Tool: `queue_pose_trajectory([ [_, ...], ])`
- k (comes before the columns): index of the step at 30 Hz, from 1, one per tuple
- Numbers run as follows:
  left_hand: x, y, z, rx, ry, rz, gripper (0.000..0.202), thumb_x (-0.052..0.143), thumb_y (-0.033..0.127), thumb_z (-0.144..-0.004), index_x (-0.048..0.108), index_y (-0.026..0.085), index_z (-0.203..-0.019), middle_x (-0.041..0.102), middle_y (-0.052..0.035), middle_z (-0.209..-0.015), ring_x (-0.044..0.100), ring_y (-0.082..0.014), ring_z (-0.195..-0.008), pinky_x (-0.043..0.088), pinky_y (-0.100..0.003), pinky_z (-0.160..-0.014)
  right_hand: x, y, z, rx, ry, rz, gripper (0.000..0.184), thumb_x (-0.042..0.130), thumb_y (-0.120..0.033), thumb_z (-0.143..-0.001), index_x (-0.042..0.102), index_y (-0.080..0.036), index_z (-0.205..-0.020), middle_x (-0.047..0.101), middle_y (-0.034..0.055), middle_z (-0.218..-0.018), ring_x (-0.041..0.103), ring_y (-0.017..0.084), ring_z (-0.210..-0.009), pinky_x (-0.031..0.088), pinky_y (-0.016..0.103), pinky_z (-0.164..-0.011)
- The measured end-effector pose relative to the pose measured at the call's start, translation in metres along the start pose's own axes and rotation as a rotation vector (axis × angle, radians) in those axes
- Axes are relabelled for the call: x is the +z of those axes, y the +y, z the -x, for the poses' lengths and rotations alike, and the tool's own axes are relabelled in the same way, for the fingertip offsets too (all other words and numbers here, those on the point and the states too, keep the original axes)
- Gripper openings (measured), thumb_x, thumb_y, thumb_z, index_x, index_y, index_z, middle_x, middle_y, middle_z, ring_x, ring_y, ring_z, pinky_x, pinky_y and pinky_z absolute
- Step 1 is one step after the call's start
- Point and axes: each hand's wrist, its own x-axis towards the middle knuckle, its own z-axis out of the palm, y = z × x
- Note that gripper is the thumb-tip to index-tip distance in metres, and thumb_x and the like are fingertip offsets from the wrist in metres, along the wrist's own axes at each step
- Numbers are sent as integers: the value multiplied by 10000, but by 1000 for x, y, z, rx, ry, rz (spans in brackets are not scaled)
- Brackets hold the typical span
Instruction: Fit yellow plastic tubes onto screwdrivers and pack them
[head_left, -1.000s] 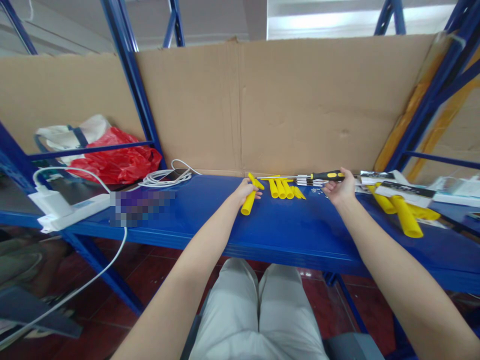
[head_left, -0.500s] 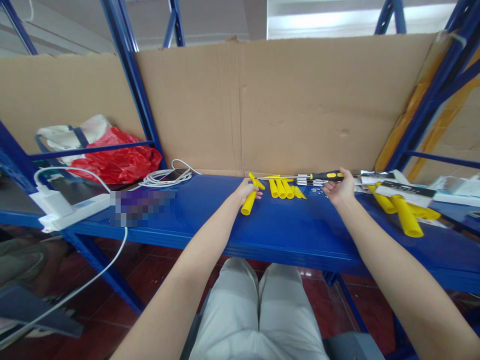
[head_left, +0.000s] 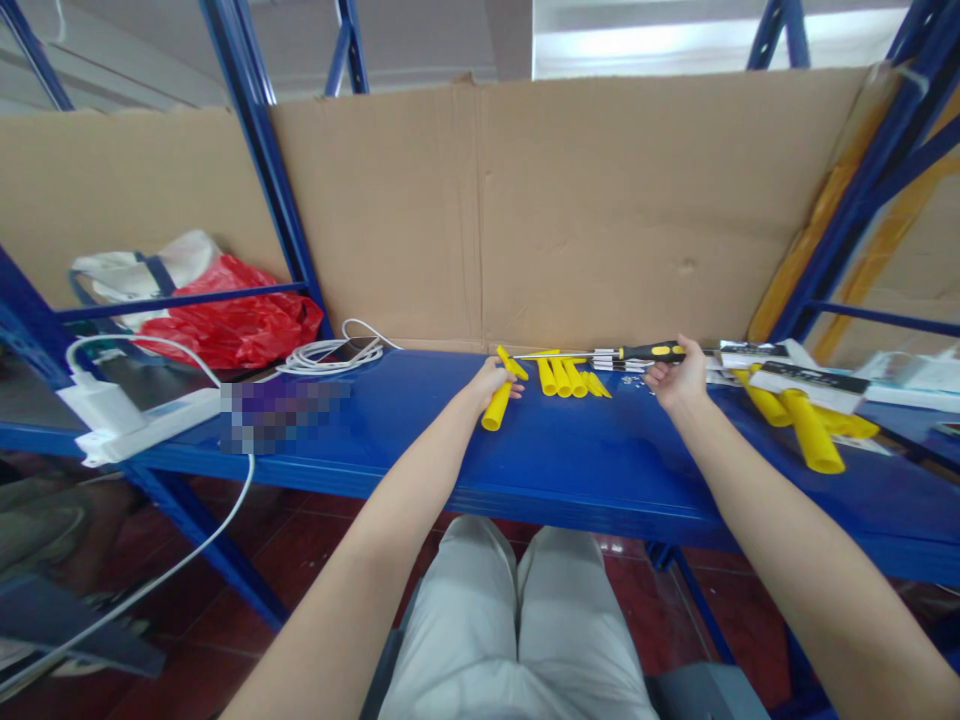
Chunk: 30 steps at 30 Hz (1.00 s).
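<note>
My left hand (head_left: 490,381) is closed around a yellow tube (head_left: 496,408), its open round end tilted down toward me. At the tube's upper end sits a smaller yellow piece (head_left: 513,364), slanting across it. My right hand (head_left: 681,378) grips the black and yellow handle of a screwdriver (head_left: 651,352). The long metal shaft runs level to the left, and its tip meets the small yellow piece. Between my hands several yellow tubes (head_left: 561,378) lie side by side, with small pointed yellow pieces (head_left: 594,385) to their right.
Small metal bits (head_left: 634,380) lie near my right hand. More yellow tubes (head_left: 814,435) and printed boxes (head_left: 810,385) are at the right. A cardboard sheet (head_left: 585,220) backs the blue table (head_left: 547,460). Coiled white cable (head_left: 330,357) and a power strip (head_left: 157,420) are at the left.
</note>
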Motion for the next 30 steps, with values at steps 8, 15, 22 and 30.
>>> queue_pose_trajectory([
  [8,-1,-2,-3,-3,11,1,608,511,-43,-822,363,209,-1355,674,-57,-910,625,-94,-521,554,-226,-529,2,-2,4,8,14,-28,374,472,-458,-923,290,-235,-684,194,-93,-476,209,65,-345,184,173,-288],
  [15,-1,-2,-4,4,-1,-7,614,542,-34,-805,367,211,-1341,679,-60,-920,633,-102,-527,560,-240,-543,2,-1,5,-6,9,-22,388,508,-476,-907,294,-236,-690,213,-97,-469,215,60,-344,183,168,-287],
  [22,-1,-2,-4,9,-15,-5,608,520,-44,-810,361,216,-1336,665,-36,-879,633,-97,-529,557,-227,-545,2,0,3,-8,11,-27,381,478,-457,-926,280,-237,-686,190,-99,-466,197,60,-343,159,165,-287],
  [30,-1,-1,-2,10,-6,3,597,498,-56,-809,368,205,-1330,669,-56,-921,640,-103,-545,567,-248,-566,-4,1,-5,-16,-46,17,427,573,-491,-853,266,-239,-696,176,-94,-511,201,65,-361,200,183,-298],
])
